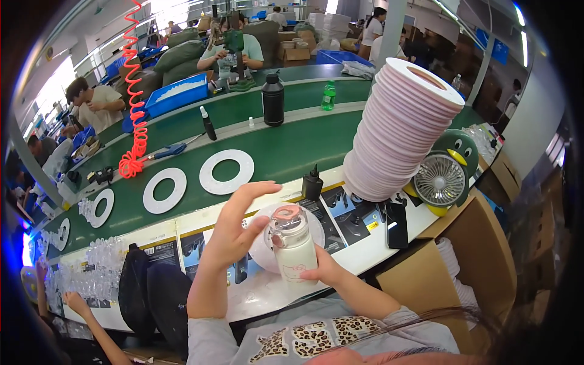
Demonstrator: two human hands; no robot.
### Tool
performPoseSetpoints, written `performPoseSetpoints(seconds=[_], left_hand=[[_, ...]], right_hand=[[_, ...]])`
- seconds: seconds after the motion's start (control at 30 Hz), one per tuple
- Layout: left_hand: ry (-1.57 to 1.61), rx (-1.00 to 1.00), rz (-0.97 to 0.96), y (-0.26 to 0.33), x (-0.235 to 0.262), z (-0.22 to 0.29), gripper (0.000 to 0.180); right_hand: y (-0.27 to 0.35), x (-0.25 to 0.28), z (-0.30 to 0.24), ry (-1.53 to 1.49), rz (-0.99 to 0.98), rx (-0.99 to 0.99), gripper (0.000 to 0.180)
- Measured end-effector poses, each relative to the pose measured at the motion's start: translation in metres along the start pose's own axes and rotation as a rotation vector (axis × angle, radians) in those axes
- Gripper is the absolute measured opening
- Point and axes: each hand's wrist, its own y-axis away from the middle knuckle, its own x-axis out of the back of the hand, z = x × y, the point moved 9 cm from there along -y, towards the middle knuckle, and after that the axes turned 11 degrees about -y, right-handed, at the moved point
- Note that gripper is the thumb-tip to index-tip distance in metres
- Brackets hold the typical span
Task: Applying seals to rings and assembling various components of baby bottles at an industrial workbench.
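Note:
A white bottle (296,258) with a clear and pink flip lid (288,216) stands upright in front of me. My right hand (324,269) grips its lower body from the right. To the left of the lid, my left hand (234,222) is raised with thumb and fingers apart, the thumb tip close to the lid; nothing is in it. A white ring-shaped disc (263,246) lies behind the bottle, which partly covers it. Just beyond stands a small black dropper bottle (312,184).
A tall stack of white rings (401,134) rises at right, beside a penguin-shaped fan (439,180) and a phone (396,225). Single rings (226,172) lie on the green conveyor belt (292,143). A red coiled hose (135,109) hangs at left. A cardboard box (420,271) stands at lower right.

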Motion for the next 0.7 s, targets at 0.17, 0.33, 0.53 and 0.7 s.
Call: performPoseSetpoints(seconds=[0.17, 0.33, 0.53, 0.7], left_hand=[[0.268, 0.11, -0.179, 0.0, -0.034, 0.003, 0.093], [0.76, 0.31, -0.386, 0.01, -0.073, -0.009, 0.114], [0.887, 0.343, -0.249, 0.005, -0.08, -0.008, 0.122], [0.897, 0.379, -0.232, 0.007, -0.084, -0.006, 0.13]], right_hand=[[0.006, -0.001, -0.003, -0.04, -0.051, 0.007, 0.091], [0.005, -0.006, -0.021, -0.004, -0.113, 0.075, 0.089], [0.01, -0.006, -0.033, -0.001, -0.115, 0.083, 0.09], [0.012, 0.007, -0.031, 0.05, -0.087, 0.107, 0.095]])
